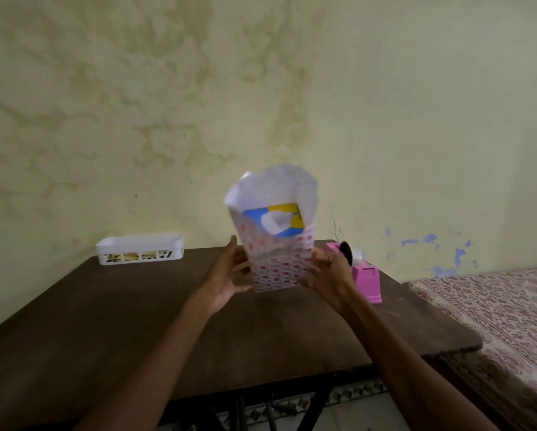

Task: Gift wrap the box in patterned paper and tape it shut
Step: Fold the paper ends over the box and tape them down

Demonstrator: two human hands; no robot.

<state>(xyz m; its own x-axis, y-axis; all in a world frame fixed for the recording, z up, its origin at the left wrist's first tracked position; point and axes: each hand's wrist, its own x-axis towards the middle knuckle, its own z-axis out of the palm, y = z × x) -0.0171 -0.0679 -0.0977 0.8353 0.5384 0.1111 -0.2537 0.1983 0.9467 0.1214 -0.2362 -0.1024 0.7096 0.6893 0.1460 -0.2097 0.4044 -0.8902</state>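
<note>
Head view, over both forearms onto a dark brown table (136,321). Between the two hands, upright and blurred, the box (279,223) in its sleeve of patterned paper (275,269), white with pink-red marks. Near the table's middle, toward the back; cannot tell through the blur whether the bottom edge touches the wood. At the top, paper unclosed, rising past the box as loose white flaps; inside the opening, the box's blue and yellow end with a white patch. Left hand (226,275) at the paper's left side, palm turned toward it, thumb up, fingers straight and spread, tips at the wrap. Right hand (329,275) at the right side, back toward the camera, fingers loosely bent at the paper's edge; cannot tell whether gripping or merely touching. Just behind the right hand and partly hidden by it, a pink tape dispenser (366,281) with a clear roll. At the back left corner, well apart from the box, a white slotted basket (139,244). Beyond the table, a stained yellowish wall (167,104); to the right, a patterned bed cover (494,321).
</note>
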